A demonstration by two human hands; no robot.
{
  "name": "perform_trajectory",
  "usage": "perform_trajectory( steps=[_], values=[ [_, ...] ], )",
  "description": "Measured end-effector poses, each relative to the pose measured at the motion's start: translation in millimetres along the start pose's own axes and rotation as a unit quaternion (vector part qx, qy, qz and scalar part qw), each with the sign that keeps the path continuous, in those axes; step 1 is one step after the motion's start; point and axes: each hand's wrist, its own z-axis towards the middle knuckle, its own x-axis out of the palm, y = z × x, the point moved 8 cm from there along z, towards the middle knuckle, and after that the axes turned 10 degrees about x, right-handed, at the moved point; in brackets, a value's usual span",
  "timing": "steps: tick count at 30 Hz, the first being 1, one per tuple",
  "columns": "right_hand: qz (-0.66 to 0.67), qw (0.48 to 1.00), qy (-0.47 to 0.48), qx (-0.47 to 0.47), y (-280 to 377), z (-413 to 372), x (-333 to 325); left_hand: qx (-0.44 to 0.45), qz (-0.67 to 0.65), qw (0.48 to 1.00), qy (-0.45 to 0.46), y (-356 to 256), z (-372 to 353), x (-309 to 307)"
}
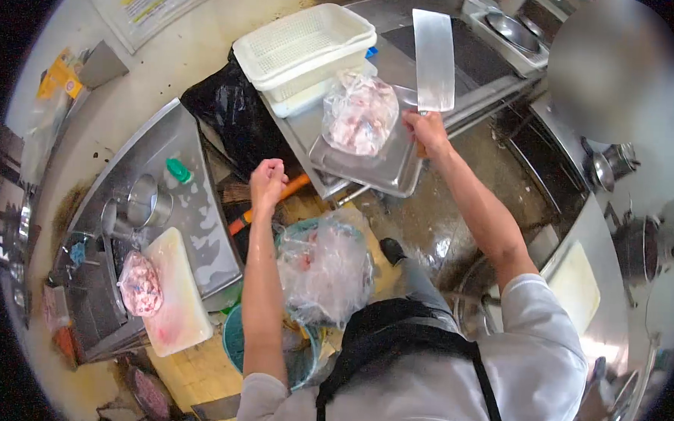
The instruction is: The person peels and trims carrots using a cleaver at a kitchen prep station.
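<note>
My right hand (427,132) grips the handle of a cleaver (434,60), whose broad blade points up and away from me. Just left of it, a clear plastic bag of pale pink raw meat (361,114) rests in a metal tray (365,169). My left hand (268,183) hangs in the air with its fingers curled in, and I see nothing in them. Below and to its right, a bin lined with clear plastic (327,274) stands on the floor.
White baskets (306,47) are stacked on the back counter. At left, a white cutting board (175,290) and another bag of meat (140,283) lie by metal bowls (151,201). A teal bucket (234,338) stands below. A person (614,68) is at the upper right.
</note>
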Motion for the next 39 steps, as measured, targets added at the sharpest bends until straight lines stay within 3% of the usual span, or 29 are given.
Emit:
perform_trajectory(
  steps=[4,5,8,10,11,12,14,15,16,17,18,19,21,23,25,27,31,34,36,39],
  values=[
    [-0.008,1.0,-0.027,0.014,21,153,14,-0.038,0.082,0.995,-0.042,7,102,-11],
    [-0.083,0.988,-0.117,-0.054,5,227,14,-0.036,0.102,0.992,-0.063,2,129,-13],
    [-0.159,0.976,-0.142,-0.04,31,294,22,-0.075,0.097,0.983,-0.135,-7,217,-18],
    [-0.142,0.979,-0.13,-0.067,40,331,33,-0.106,0.205,0.962,-0.148,-15,270,-21],
    [-0.137,0.978,-0.136,-0.074,53,335,36,-0.098,0.319,0.935,-0.117,-2,303,-28],
    [-0.131,0.978,-0.142,-0.082,61,342,39,-0.101,0.322,0.933,-0.121,-9,314,-26],
    [-0.137,0.979,-0.13,-0.081,56,371,48,-0.103,0.565,0.815,-0.078,-46,321,-18],
    [-0.143,0.978,-0.126,-0.084,56,385,51,-0.111,0.566,0.812,-0.09,-51,330,-27],
    [-0.148,0.979,-0.117,-0.081,55,391,53,-0.072,0.551,0.826,-0.095,-45,347,-47],
    [-0.166,0.971,-0.127,-0.118,63,391,52,-0.127,0.378,0.913,-0.083,-62,342,-54],
    [-0.178,0.961,-0.139,-0.159,77,392,53,-0.039,0.18,0.967,-0.173,-67,346,-70],
    [-0.176,0.962,-0.134,-0.157,82,395,55,-0.028,0.15,0.972,-0.178,-89,346,-85],
    [-0.227,0.961,-0.122,-0.096,81,402,58,-0.024,0.227,0.944,-0.237,-129,328,-116],
    [-0.202,0.969,-0.089,-0.112,87,403,60,-0.027,0.144,0.952,-0.268,-121,309,-156],
    [-0.178,0.974,-0.059,-0.129,96,406,61,-0.061,0.201,0.944,-0.253,-121,281,-182],
    [-0.285,0.947,-0.075,-0.127,104,408,65,-0.096,0.142,0.941,-0.291,-96,249,-211],
    [-0.336,0.935,-0.058,-0.102,114,404,74,-0.089,0.039,0.929,-0.358,-79,186,-211],
    [-0.316,0.935,-0.073,-0.14,120,406,81,-0.109,0.004,0.915,-0.388,-60,155,-220],
    [-0.414,0.903,-0.072,-0.085,116,410,82,-0.088,-0.04,0.91,-0.404,-51,134,-223],
    [-0.442,0.885,-0.107,-0.101,120,399,81,-0.093,-0.046,0.899,-0.426,-46,101,-224]
  ],
)
